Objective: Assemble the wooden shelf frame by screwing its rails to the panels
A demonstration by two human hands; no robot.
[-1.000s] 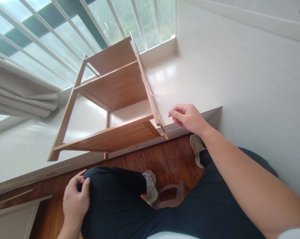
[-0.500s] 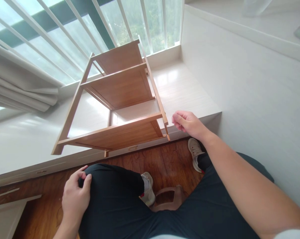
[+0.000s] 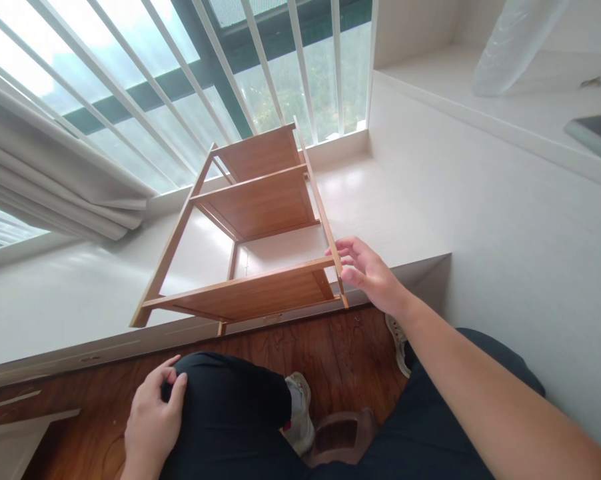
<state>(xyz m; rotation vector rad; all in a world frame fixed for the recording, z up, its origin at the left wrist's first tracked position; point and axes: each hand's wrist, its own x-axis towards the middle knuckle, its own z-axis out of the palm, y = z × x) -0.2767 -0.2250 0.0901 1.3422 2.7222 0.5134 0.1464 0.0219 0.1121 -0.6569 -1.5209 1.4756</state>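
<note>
A wooden rack (image 3: pixel 260 227) with three shelves is standing on the white window ledge (image 3: pixel 380 200), close to its front edge, with its near feet right by the drop to the floor. The right hand (image 3: pixel 368 273) is reaching to the rack's right side rail, near the lowest shelf. Its fingers (image 3: pixel 348 253) are spreading loosely, tips touching or just beside the rail; it is gripping nothing. The forearm is running back down toward the lower right corner.

The left hand (image 3: pixel 153 420) is resting on the left knee (image 3: pixel 220 400), fingers curling lightly against the dark trouser cloth, holding nothing else.

Below the ledge the wood floor (image 3: pixel 305 347) is showing between the legs, with one shoe (image 3: pixel 298 413) near the middle and another (image 3: pixel 398 340) partly hidden behind the right arm. A brown stool (image 3: pixel 343 437) is sitting just beside the middle shoe. Behind the rack, white bars (image 3: pixel 260 67) are crossing the window, and a pale curtain (image 3: pixel 50 180) is hanging bunched at the left. A white wall (image 3: pixel 505 220) is rising on the right.
</note>
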